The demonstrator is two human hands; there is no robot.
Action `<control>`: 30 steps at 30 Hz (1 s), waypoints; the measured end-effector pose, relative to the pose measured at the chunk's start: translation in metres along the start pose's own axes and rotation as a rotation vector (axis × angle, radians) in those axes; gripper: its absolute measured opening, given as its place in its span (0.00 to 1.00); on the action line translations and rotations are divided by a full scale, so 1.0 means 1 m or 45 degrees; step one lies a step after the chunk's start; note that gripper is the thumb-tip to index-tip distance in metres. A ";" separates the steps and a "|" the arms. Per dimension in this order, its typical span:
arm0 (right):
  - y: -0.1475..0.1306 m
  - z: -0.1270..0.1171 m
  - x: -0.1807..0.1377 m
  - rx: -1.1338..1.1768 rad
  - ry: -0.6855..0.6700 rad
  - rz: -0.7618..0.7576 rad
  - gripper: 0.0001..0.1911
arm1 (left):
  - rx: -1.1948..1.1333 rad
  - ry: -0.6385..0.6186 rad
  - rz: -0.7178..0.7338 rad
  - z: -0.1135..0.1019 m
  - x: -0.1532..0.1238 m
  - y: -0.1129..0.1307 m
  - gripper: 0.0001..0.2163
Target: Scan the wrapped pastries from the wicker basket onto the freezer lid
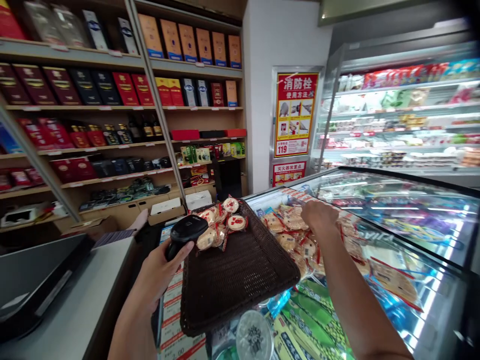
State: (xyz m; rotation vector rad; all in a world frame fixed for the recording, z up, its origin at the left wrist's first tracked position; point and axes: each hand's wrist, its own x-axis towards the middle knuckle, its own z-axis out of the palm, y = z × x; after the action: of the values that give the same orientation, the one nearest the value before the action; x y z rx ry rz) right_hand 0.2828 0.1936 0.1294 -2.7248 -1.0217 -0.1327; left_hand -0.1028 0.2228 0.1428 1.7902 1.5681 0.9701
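Scanner is sitting gripped in the left hand, near the dark basket; the right hand is closing over snack packets, its grip unclear.

Wooden shelves, white pillar, lit cooler.

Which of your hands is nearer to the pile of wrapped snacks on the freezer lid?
Right. The right hand rests on the pile of wrapped snacks on the freezer lid. The left hand holds a black scanner beyond the brown wicker tray.
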 end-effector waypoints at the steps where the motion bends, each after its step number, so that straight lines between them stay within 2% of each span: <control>1: -0.016 -0.002 -0.008 0.009 -0.004 -0.101 0.20 | -0.011 0.001 -0.012 -0.004 0.001 -0.002 0.28; 4: -0.079 0.005 -0.035 0.095 -0.145 -0.520 0.20 | -0.063 -0.028 -0.022 -0.011 0.001 -0.006 0.29; 7: -0.148 0.030 -0.058 0.251 -0.445 -0.886 0.24 | -0.090 -0.060 -0.004 -0.008 -0.001 -0.006 0.30; 9: -0.183 0.049 -0.069 0.326 -0.781 -0.910 0.30 | -0.078 -0.092 0.045 -0.003 -0.002 -0.004 0.30; 11: -0.203 0.060 -0.077 0.396 -0.927 -0.925 0.24 | -0.074 -0.133 0.107 0.003 -0.005 -0.001 0.30; 12: -0.206 0.061 -0.079 0.423 -0.921 -0.950 0.20 | -0.078 -0.145 0.125 0.005 -0.006 0.001 0.30; 14: -0.198 0.053 -0.078 0.438 -0.734 -1.020 0.13 | -0.101 -0.160 0.125 0.010 -0.007 0.004 0.31; 15: -0.188 0.045 -0.076 0.419 -0.599 -1.041 0.13 | -0.118 -0.169 0.115 0.012 -0.008 0.006 0.31; 17: -0.156 0.027 -0.067 0.375 -0.344 -1.029 0.16 | -0.158 -0.223 0.101 0.015 -0.009 0.009 0.30; 18: -0.137 0.018 -0.062 0.382 -0.276 -0.997 0.17 | -0.183 -0.264 0.100 0.016 -0.009 0.010 0.30; 21: -0.078 -0.003 -0.045 0.503 -0.210 -0.887 0.19 | -0.251 -0.396 0.103 0.023 -0.011 0.015 0.27; 24: -0.039 -0.012 -0.035 0.507 -0.160 -0.757 0.18 | -0.272 -0.485 0.127 0.032 -0.013 0.021 0.26; 26: -0.028 -0.015 -0.032 0.469 -0.139 -0.700 0.17 | -0.264 -0.529 0.157 0.039 -0.013 0.025 0.26; 30: -0.028 -0.023 -0.035 0.462 -0.177 -0.682 0.17 | -0.222 -0.591 0.205 0.052 -0.014 0.033 0.25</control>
State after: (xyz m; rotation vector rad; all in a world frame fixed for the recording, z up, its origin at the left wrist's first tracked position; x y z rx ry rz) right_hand 0.2383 0.1863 0.1514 -2.1097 -1.6164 0.1440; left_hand -0.0421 0.2060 0.1373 1.8691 1.0367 0.6705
